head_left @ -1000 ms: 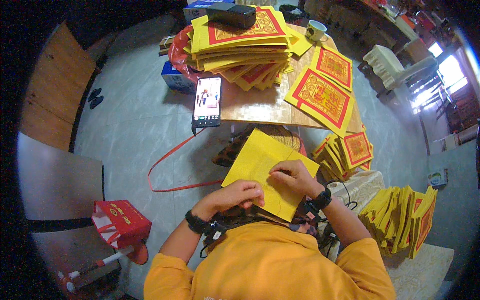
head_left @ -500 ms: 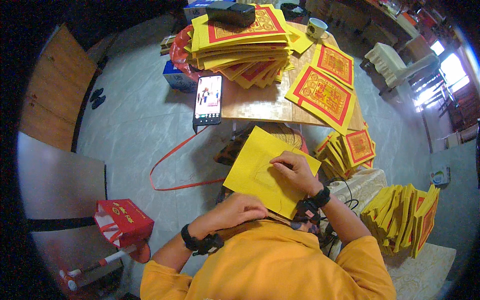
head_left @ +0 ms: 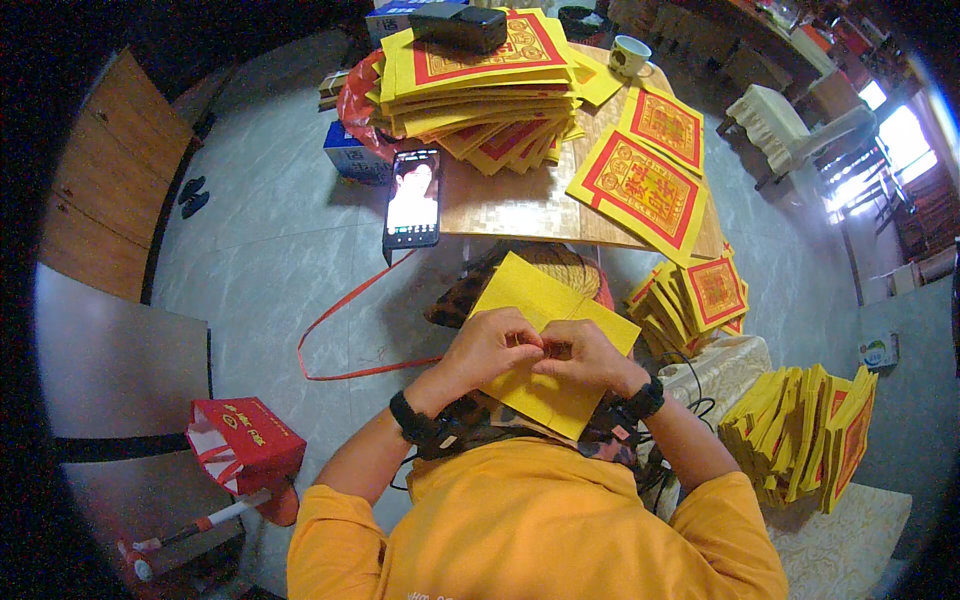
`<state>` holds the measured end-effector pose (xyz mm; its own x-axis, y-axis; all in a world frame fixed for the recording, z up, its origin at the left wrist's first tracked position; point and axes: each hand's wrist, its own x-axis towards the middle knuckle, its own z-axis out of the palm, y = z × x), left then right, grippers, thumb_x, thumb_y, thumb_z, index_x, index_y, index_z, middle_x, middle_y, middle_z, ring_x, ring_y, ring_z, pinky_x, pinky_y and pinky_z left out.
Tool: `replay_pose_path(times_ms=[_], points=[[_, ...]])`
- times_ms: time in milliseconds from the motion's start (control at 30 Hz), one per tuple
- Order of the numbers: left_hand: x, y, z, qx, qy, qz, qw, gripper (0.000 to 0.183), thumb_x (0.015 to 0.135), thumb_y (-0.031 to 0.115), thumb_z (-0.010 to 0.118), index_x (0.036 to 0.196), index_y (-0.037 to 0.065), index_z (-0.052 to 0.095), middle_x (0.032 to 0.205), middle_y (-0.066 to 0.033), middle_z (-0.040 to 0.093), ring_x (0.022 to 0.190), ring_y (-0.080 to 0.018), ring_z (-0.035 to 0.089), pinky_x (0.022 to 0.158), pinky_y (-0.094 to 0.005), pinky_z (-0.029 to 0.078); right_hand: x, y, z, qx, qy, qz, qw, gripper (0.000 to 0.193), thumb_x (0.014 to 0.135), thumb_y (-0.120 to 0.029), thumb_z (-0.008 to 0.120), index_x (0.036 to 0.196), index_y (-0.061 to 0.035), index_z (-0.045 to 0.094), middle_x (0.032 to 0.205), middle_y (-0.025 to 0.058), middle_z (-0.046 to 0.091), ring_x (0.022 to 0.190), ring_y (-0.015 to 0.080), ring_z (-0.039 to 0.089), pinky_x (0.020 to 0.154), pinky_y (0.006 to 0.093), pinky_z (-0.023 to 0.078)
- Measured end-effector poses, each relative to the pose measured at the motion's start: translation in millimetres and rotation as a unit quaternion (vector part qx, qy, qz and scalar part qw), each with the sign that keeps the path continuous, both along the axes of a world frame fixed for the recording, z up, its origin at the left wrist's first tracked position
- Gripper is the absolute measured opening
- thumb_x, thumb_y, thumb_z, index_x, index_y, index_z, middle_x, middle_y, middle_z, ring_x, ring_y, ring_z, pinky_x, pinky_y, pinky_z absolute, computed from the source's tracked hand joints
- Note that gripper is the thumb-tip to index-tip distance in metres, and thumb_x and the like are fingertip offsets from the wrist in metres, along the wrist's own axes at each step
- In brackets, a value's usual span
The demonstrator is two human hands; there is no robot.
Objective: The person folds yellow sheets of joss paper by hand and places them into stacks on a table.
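On my lap lies a square yellow paper bundle (head_left: 555, 398), plain side up. Above its middle my left hand (head_left: 492, 350) and my right hand (head_left: 582, 355) meet, thumbs and forefingers pinched, fingertips almost touching. A fine thread seems to run over the paper into both pinches; it is faint, and its ends are hidden by the fingers. Both wrists wear black straps with small devices. Part of the bundle is covered by my hands.
Ahead, a wooden table (head_left: 490, 212) bears a tall stack of yellow-and-red printed paper (head_left: 480, 95), a lit phone (head_left: 412, 200), a cup (head_left: 629, 56) and loose printed sheets (head_left: 640, 188). More paper bundles (head_left: 795, 435) stand at the right. A red bag (head_left: 248, 442) is at the left.
My left hand has moved up and right from the bundle's near edge to meet my right hand, its fingers now pinched. My right hand has come slightly down. The phone's picture differs.
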<state>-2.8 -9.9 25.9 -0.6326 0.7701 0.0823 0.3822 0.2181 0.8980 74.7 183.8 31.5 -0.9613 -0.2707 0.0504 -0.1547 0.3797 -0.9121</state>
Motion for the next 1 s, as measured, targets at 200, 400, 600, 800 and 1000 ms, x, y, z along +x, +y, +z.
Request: replay_pose_path(times_ms=[200,400,600,800,1000], points=[[4.7,2.6,-18.1,0.013,0.047,0.011,0.999,0.012,0.074,0.011,0.078,0.081,0.003,0.07,0.077,-0.0066,0.064,0.067,-0.0155,0.062,0.061,-0.0268,0.048,-1.3,-6.0,2.2,0.06,-0.023,-0.001,0.998,0.028,0.074,-0.02,0.08,0.086,0.0005,0.065,0.07,0.0103,0.063,0.064,0.0146,0.058,0.06,0.0297,0.047],[10.4,9.4,-21.7,0.054,0.044,0.028,0.997,0.013,0.073,0.01,0.078,0.079,0.003,0.069,0.077,-0.0066,0.064,0.066,-0.0162,0.061,0.059,-0.0272,0.047,-0.2,-10.5,-7.1,0.009,-0.061,-0.029,0.998,0.023,0.076,-0.016,0.078,0.086,0.0011,0.066,0.068,0.0045,0.063,0.065,0.0067,0.056,0.058,0.0264,0.046],[11.5,13.3,-28.1,0.046,0.077,0.039,0.995,0.012,0.073,0.009,0.078,0.078,0.004,0.068,0.077,-0.0068,0.064,0.066,-0.0171,0.06,0.059,-0.0282,0.047,0.1,-9.5,-7.1,-0.034,-0.097,-0.026,0.994,0.019,0.078,-0.013,0.075,0.087,0.0011,0.066,0.069,0.0003,0.062,0.067,0.0047,0.055,0.059,0.0253,0.046],[9.2,8.4,-37.5,0.072,0.078,0.035,0.994,0.012,0.073,0.009,0.078,0.078,0.004,0.068,0.077,-0.0066,0.063,0.066,-0.0175,0.06,0.06,-0.0282,0.047,0.1,-16.1,8.4,-0.008,-0.112,-0.027,0.993,0.016,0.08,-0.012,0.072,0.087,0.0012,0.066,0.07,0.0002,0.063,0.067,0.0043,0.055,0.059,0.0242,0.046],[9.2,6.5,-18.2,0.03,0.005,0.025,0.999,0.014,0.078,0.013,0.075,0.088,0.004,0.069,0.082,-0.0103,0.065,0.071,-0.0182,0.062,0.065,-0.0289,0.05,4.5,-13.9,-13.2,-0.009,-0.093,-0.046,0.995,0.016,0.084,-0.012,0.07,0.091,0.0021,0.066,0.076,0.0019,0.065,0.07,0.0053,0.057,0.062,0.0242,0.047]])
